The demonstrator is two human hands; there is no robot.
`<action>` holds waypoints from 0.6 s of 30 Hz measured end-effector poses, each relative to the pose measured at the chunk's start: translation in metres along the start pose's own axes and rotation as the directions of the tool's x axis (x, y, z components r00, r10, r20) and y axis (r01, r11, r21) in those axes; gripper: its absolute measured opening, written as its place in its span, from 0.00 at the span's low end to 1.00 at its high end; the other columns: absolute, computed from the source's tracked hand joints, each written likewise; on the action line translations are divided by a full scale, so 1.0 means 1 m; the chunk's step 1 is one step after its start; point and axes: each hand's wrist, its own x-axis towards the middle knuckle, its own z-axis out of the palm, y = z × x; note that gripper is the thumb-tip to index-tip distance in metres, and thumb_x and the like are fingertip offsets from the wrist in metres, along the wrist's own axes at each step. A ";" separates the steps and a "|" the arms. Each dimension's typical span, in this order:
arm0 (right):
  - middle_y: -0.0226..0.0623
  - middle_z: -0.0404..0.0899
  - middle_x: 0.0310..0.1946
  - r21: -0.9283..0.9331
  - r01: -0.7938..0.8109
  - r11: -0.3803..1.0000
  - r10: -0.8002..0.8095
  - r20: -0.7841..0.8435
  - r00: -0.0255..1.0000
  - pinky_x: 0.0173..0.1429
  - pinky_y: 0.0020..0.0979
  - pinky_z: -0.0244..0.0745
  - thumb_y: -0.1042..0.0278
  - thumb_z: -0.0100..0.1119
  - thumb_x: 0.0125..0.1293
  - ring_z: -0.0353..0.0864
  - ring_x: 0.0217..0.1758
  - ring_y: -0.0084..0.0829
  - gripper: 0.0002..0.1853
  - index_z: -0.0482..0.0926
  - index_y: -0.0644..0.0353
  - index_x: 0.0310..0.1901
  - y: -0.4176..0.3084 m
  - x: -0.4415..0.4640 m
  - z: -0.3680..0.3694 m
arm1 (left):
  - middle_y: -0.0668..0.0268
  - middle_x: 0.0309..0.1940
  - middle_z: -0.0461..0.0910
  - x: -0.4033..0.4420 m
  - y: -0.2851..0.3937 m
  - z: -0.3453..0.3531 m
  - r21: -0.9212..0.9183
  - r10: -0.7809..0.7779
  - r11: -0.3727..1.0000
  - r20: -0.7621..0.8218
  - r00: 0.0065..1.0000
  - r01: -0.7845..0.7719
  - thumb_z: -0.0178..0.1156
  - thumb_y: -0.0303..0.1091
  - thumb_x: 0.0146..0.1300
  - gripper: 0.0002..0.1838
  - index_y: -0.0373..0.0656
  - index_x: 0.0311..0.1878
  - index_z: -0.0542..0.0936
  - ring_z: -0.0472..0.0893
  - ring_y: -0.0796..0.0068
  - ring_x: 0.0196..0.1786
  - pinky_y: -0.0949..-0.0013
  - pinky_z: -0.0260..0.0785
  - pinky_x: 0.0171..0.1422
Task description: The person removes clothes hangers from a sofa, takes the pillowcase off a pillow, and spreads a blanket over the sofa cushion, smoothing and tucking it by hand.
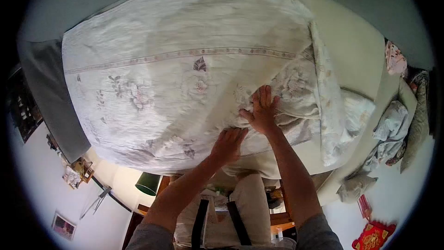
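Cloth printed with flowers (180, 76) lies across a pale padded surface (356, 48), and it looks mostly spread: its far and left parts are nearly flat, while creases bunch beside the right hand (262, 113) and the right border (329, 97) is turned over, so that side appears unfinished. The right hand presses down with fingers fanned wide; the left hand (228, 144) touches nearer, fingers close together, and whether it grips I cannot tell. Farther right sit crumpled fabrics (392, 122).
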 end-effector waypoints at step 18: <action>0.42 0.70 0.56 0.032 0.147 0.989 -0.137 -0.221 0.966 0.67 0.49 0.56 0.77 0.59 0.50 0.63 0.65 0.46 0.27 0.71 0.55 0.55 0.008 -0.185 0.006 | 0.54 0.55 0.70 -0.094 0.001 0.044 0.161 0.137 0.980 -0.123 0.983 -0.117 0.62 0.28 0.51 0.30 0.44 0.61 0.70 0.67 0.53 0.61 0.50 0.59 0.65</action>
